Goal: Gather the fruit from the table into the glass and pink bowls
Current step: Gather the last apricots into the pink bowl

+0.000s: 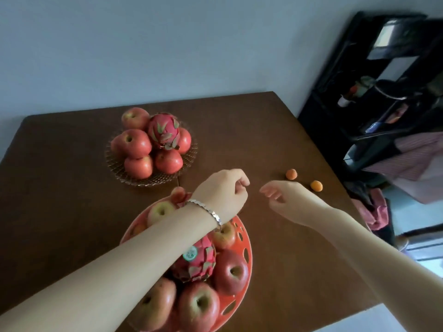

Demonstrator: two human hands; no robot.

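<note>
I'm holding my left hand above the counter, fingers curled loosely on nothing; my right hand is hovering beside it, fingers spread. Two small orange fruits are lying apart near the right hand, beyond the glass bowl and pink bowl full of apples.

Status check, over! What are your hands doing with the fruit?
Both hands empty. Two small orange fruits left on table. Nothing blocking.
</note>
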